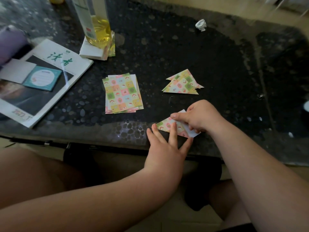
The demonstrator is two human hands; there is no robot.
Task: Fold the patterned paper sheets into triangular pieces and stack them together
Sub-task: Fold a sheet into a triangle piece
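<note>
- Now: left hand (165, 143) flat, fingers spread straight, pressing the half-folded sheet (165, 125) at the near edge of the table (167, 47).
- Right hand (199, 118) curled, pinching that sheet's white flap.
- Stack of flat sheets (122, 94) lies left of centre, patterned side up.
- Pile of triangles (183, 82) lies just beyond the hands, apart from the stack.

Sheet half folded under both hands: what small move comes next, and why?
Probably the right hand should fold the white flap it pinches over the pastel patterned paper sheet and crease it: the left hand pins that sheet with straight fingers, and it is no triangle yet like the folded patterned triangles beyond.
</note>
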